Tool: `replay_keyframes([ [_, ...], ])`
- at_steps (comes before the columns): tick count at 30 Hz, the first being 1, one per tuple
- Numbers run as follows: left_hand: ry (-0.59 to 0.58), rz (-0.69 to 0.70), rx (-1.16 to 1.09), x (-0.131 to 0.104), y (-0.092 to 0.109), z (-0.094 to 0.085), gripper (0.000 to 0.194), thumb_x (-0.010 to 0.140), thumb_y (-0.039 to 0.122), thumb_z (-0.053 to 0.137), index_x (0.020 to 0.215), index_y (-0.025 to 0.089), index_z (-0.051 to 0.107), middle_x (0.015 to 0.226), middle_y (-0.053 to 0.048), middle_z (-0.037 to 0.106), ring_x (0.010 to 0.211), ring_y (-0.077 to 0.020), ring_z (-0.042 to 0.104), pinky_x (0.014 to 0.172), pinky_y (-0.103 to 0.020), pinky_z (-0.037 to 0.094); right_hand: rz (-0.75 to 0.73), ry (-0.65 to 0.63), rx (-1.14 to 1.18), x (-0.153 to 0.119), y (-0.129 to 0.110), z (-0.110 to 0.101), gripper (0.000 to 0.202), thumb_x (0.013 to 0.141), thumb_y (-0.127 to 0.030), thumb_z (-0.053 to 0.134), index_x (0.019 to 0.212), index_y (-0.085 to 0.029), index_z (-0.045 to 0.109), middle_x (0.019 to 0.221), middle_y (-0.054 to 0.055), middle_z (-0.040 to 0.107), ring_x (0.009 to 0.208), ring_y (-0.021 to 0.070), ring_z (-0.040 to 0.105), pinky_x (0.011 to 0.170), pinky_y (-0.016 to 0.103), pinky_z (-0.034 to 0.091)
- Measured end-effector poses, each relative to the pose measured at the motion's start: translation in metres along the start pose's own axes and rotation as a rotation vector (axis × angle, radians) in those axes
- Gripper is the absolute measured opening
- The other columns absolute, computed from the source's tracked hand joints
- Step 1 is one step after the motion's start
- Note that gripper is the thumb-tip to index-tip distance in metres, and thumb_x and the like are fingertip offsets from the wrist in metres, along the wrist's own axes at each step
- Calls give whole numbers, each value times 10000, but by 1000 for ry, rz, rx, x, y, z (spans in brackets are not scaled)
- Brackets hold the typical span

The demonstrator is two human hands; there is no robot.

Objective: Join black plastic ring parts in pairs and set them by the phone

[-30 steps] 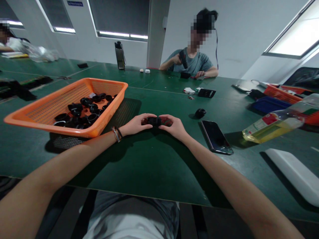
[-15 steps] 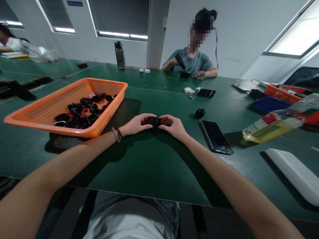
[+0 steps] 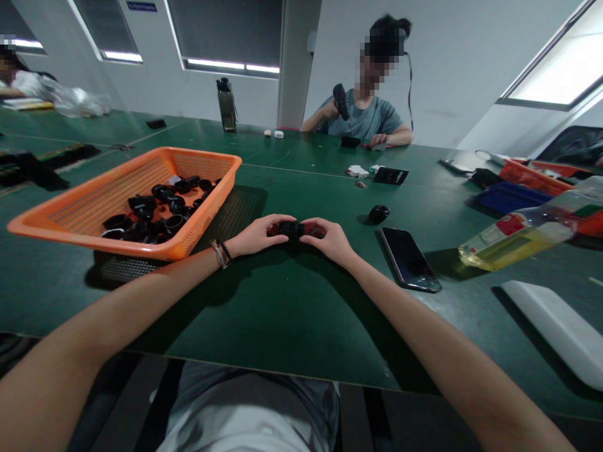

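Note:
A small black round part (image 3: 292, 230), perhaps plastic, sits between my hands just over the green table (image 3: 282, 326). My left hand (image 3: 260, 234) grips its left side between thumb and fingers. From the other side, my right hand (image 3: 328, 238) pinches it the same way. The fingers cover much of the part, so its exact kind cannot be made out. Left of my hands, an orange basket (image 3: 238, 164) holds several black ring-like parts (image 3: 175, 223). Another black round part (image 3: 379, 213) lies alone to the right, beyond a phone (image 3: 409, 258).
A clear bottle with yellow liquid (image 3: 516, 233) lies at the right, near a white oblong object (image 3: 556, 329). Behind it are a blue tray (image 3: 511, 198) and an orange tray (image 3: 532, 177). Across the table sits a person (image 3: 365, 116) holding a dark tool (image 3: 340, 102). A bottle (image 3: 227, 107) stands far back.
My hands and the black part between them stay in place. The person across the table has raised the dark tool and turned it more upright.

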State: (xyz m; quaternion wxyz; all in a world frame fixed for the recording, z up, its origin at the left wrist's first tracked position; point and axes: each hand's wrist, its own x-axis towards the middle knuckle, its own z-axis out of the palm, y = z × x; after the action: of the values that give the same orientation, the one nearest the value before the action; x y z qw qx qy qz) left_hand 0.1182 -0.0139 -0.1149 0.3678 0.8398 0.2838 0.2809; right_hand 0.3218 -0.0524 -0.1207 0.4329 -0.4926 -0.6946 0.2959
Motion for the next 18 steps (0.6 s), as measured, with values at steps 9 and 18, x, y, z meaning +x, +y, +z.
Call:
replay_keyframes([
  [9, 4, 7, 22, -1, 1, 0, 448, 770, 264, 576, 1202, 167, 511, 1134, -84, 582, 906, -167, 581, 823, -318, 468, 21, -19, 21, 0, 2, 0, 272, 642, -218, 690, 908, -167, 653, 809, 37, 690, 735, 157, 635, 709, 320, 497],
  [18, 4, 13, 19, 0, -3, 0, 448, 773, 268, 576, 1205, 168, 508, 1127, -85, 584, 891, -162, 584, 812, -315, 473, 55, -25, 53, 1, 4, 1, 278, 640, -238, 695, 905, -165, 653, 806, 43, 690, 732, 159, 638, 726, 328, 505],
])
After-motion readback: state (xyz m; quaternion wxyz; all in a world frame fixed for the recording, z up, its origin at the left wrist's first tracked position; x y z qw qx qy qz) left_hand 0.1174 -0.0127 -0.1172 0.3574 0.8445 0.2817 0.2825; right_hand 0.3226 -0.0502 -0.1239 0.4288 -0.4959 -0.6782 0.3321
